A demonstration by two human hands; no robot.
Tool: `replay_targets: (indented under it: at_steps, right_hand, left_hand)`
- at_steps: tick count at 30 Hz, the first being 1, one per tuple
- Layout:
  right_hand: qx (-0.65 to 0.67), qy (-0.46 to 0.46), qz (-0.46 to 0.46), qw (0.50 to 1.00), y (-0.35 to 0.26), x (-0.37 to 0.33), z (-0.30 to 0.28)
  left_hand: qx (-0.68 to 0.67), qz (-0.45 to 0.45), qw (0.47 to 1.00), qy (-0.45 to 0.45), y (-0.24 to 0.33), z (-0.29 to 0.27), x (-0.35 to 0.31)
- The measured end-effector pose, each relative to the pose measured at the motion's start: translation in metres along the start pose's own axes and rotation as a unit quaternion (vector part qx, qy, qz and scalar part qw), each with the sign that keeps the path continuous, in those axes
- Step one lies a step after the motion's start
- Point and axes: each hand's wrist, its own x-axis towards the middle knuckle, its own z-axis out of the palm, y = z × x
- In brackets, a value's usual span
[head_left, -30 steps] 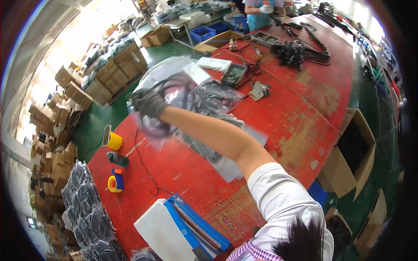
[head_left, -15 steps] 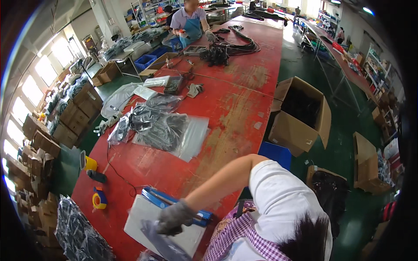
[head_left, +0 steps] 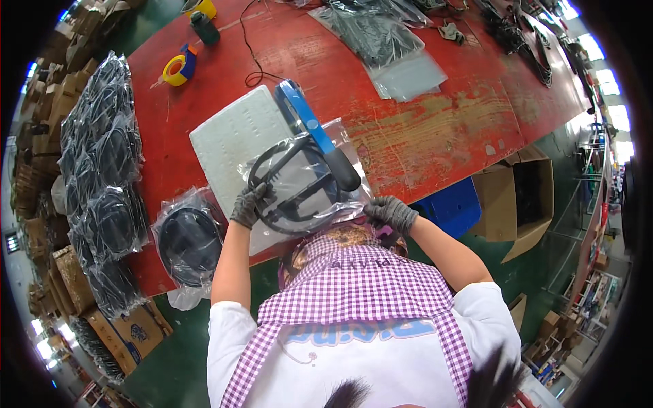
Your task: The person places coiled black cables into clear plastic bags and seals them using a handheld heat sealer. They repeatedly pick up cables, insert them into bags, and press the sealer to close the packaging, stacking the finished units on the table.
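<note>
A clear plastic bag [head_left: 354, 153] with a coiled black cable or strip [head_left: 262, 166] inside lies over a white foam board [head_left: 228, 136] and the near part of a blue heat sealer [head_left: 303, 109]. The sealer's black handle end [head_left: 344, 171] rests over the bag. My left hand [head_left: 250, 205], in a grey glove, is closed on the left edge of the bagged coil. At the bag's right end, my gloved right hand [head_left: 392, 215] pinches the plastic. Beside my left forearm lies another bagged black coil [head_left: 190, 238].
Several bagged black coils [head_left: 105, 177] are heaped along the table's left side. A tape dispenser [head_left: 178, 66] and a dark bottle [head_left: 204, 27] stand farther back. Flat plastic bags [head_left: 401, 68] lie on the red table [head_left: 435, 129]. Beyond its right edge are a blue bin [head_left: 452, 207] and an open carton [head_left: 500, 204].
My view has swung down and turned. One gloved hand was over the foam board with a blurred greyish thing; now both hands show, holding the bagged coil at the sealer.
</note>
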Motion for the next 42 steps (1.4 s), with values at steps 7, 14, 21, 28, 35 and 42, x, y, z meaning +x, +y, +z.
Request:
replay_targets:
  at_steps: [7, 14, 21, 28, 35, 42]
  right_hand:
    - [-0.049, 0.012, -0.074, 0.996, -0.027, 0.085, -0.016]
    - [-0.166, 0.039, -0.115, 0.979, -0.03, 0.116, -0.034]
    - [-0.465, 0.193, -0.253, 0.826, -0.141, 0.036, 0.051]
    - [-0.57, 0.306, -0.358, 0.673, -0.021, 0.101, 0.062]
    - [-0.523, 0.294, -0.452, 0.66, -0.016, 0.105, 0.056]
    - [-0.517, 0.288, -0.454, 0.666, -0.016, 0.106, 0.058]
  left_hand:
    - [0.029, 0.057, 0.991, 0.12, 0.031, -0.007, 0.052]
    - [-0.001, 0.077, 0.985, 0.156, 0.036, -0.012, 0.038]
    - [0.02, 0.081, 0.985, 0.154, 0.037, -0.017, 0.043]
    - [0.062, 0.1, 0.982, 0.149, 0.035, -0.029, 0.044]
    - [0.203, 0.137, 0.926, 0.288, 0.018, -0.039, 0.028]
    - [0.149, 0.084, 0.933, 0.317, -0.019, -0.055, -0.034]
